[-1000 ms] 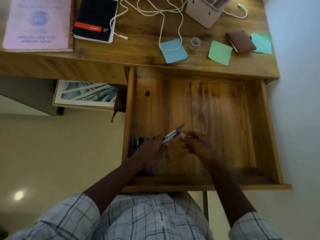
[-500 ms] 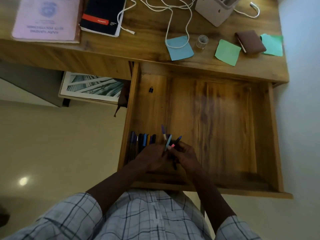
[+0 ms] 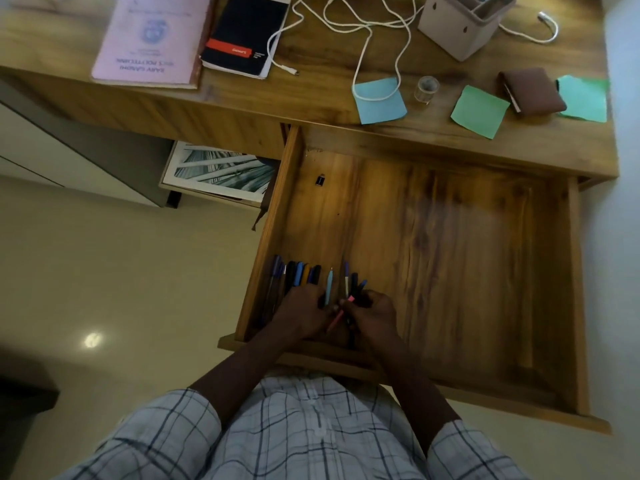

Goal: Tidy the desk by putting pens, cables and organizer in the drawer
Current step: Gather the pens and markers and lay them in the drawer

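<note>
Wooden desk [image 3: 311, 98], drawer [image 3: 450, 271] open, three sticky notes [image 3: 379, 100] on top; right grip [image 3: 372, 315] pinches pink pen [image 3: 337, 317], left grip [image 3: 303, 313] holds light-blue pen [image 3: 328, 289].

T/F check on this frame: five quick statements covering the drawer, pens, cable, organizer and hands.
1. The drawer is open. True.
2. The organizer is in the drawer. False: the organizer stands on the desk.
3. A row of pens lies by the drawer's left wall. True.
4. The white cable is coiled in the drawer. False: the white cable lies on the desk, with one loop over a blue sticky note.
5. Both hands rest on the desk. False: the left hand and right hand are down in the drawer at the pens, and the right hand pinches a pink pen.
</note>
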